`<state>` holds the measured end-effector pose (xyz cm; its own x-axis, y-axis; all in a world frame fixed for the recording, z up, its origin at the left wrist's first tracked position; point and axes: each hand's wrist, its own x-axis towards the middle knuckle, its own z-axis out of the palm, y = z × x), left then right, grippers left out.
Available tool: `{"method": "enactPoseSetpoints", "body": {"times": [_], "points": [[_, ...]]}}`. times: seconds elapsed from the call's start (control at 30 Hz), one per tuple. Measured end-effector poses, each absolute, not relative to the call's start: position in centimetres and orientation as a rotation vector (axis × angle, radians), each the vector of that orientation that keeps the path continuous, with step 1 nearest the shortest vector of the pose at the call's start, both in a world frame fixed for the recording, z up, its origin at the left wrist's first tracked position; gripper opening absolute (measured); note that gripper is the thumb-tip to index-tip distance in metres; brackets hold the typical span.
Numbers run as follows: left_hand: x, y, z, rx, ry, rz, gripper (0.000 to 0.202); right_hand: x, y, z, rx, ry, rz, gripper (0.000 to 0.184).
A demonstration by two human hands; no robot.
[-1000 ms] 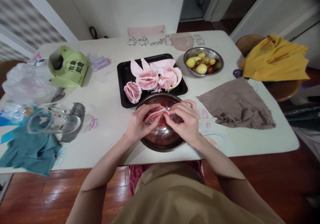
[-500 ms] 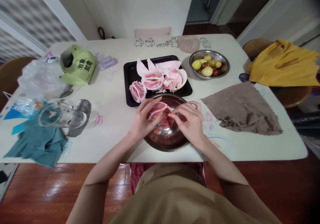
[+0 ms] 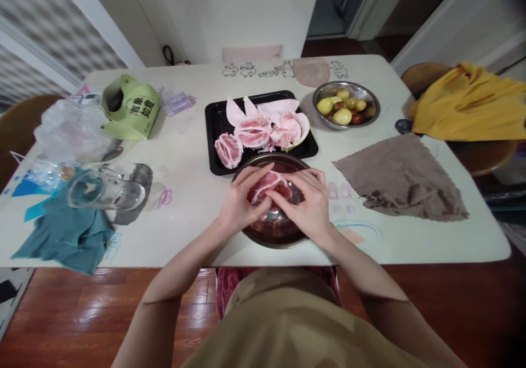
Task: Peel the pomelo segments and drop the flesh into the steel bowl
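Both hands meet over a wide metal bowl (image 3: 279,235) at the table's near edge. My left hand (image 3: 243,199) is closed round the left side of a pink pomelo segment (image 3: 269,180), whose white membrane shows along its top. The fingers of my right hand (image 3: 309,201) grip the segment's right side, the thumb pressed near its middle. My hands partly cover the flesh inside the bowl. Just behind, a black tray (image 3: 217,117) carries more pomelo segments (image 3: 252,132) and pieces of thick pale peel (image 3: 277,107).
A smaller metal bowl (image 3: 372,119) of yellow and reddish fruit stands back right, near a brown cloth (image 3: 405,179). Leftward are a glass jug (image 3: 107,190) lying over a teal cloth (image 3: 68,231), a green carton (image 3: 137,108) and a clear plastic bag (image 3: 69,130).
My right hand has moved left, its thumb now against the pomelo segment, closer to my left thumb. My left hand keeps its hold.
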<state>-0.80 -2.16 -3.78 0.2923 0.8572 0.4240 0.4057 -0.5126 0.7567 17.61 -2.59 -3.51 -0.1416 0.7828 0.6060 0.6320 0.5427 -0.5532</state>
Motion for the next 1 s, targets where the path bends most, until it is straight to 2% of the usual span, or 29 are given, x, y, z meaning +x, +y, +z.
{"method": "enactPoseSetpoints", "body": {"times": [0.1,0.3,0.47,0.73,1.0], "points": [[-0.9,-2.3,-3.4,1.971,1.033,1.124,0.062,17.9,-2.3,-3.7,-1.145,-1.821,0.261,0.022],[-0.4,-2.3,-4.1,1.559,0.923,1.155,0.058,18.3,-2.0,-3.6,-1.119,-1.737,0.399,0.032],[0.0,-1.2,-3.3,1.509,0.866,1.218,0.057,18.2,-0.6,-2.6,-1.067,-1.797,0.491,0.037],[0.0,1.4,-0.1,1.635,0.861,1.327,0.041,18.4,2.3,-0.9,-0.903,-1.883,0.213,0.040],[-0.7,2.7,-0.2,1.761,0.982,1.359,0.036,17.7,3.3,-0.2,-0.790,-1.943,0.251,0.039]]}}
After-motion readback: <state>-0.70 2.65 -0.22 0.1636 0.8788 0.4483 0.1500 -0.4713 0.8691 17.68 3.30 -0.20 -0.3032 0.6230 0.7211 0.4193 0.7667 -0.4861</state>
